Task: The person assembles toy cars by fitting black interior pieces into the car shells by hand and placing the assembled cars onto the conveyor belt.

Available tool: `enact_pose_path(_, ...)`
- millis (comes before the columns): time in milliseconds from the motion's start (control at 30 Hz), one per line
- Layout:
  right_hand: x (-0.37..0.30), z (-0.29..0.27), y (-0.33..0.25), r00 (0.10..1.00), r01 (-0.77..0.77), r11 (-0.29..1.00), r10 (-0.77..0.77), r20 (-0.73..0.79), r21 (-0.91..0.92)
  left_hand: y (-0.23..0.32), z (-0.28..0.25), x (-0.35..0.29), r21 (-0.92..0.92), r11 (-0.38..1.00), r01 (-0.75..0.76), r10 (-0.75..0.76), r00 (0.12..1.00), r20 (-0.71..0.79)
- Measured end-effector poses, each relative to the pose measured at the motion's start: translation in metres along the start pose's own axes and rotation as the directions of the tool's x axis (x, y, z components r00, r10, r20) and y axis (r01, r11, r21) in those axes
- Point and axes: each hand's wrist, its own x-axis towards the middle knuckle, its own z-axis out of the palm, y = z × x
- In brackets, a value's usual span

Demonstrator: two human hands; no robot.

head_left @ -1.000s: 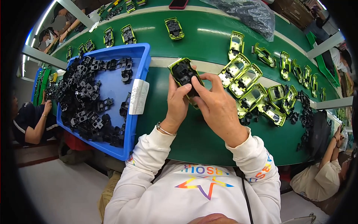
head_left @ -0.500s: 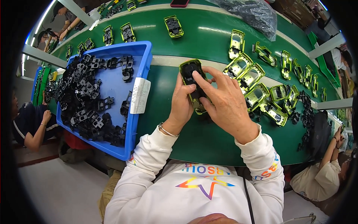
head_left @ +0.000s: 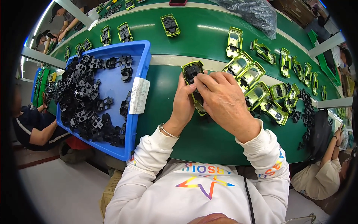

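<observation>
A lime-green toy car shell [head_left: 185,68] with a black plastic interior part [head_left: 193,70] in it is held in front of me, over the near table. My left hand [head_left: 182,106] is closed around its left side, thumb along the near edge. My right hand [head_left: 226,98] bends over the lower half, its fingers bunched against the black part; the fingertips are partly hidden. Just right of that hand lie several green car shells [head_left: 257,95] without black interiors showing. At my left, a blue bin [head_left: 112,80] holds a heap of loose black plastic parts [head_left: 84,86].
A green conveyor belt [head_left: 201,35] runs across the far side, carrying green shells, some with black interiors [head_left: 170,25]. Clear plastic sheeting [head_left: 257,16] lies at the back. Black parts [head_left: 306,115] are piled at the right. People sit left [head_left: 37,127] and right [head_left: 320,175].
My right index finger has drawn back from the upper part of the shell and curled in with the other fingers. Shells on the belt have shifted slightly left.
</observation>
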Motion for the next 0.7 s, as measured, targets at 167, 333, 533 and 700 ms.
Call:
enact_pose_path(167,-0.007,0.0,0.015,0.998,-0.06,0.978,0.057,0.017,0.202,-0.01,-0.007,0.003,0.026,0.999,0.031,-0.03,0.999,-0.025)
enact_pose_path(333,-0.022,-0.007,0.049,0.979,-0.039,0.873,0.13,-0.155,0.486,-0.012,-0.003,0.015,0.172,0.985,-0.026,0.002,0.99,0.138)
enact_pose_path(533,-0.107,-0.063,0.054,0.93,-0.326,0.862,0.367,-0.034,0.389,0.002,-0.018,0.025,0.174,0.985,-0.014,0.021,0.999,-0.037)
enact_pose_path(700,-0.17,-0.055,0.019,0.879,-0.474,0.822,0.419,0.229,0.316,-0.004,-0.009,0.024,0.159,0.987,0.001,0.01,0.998,-0.065)
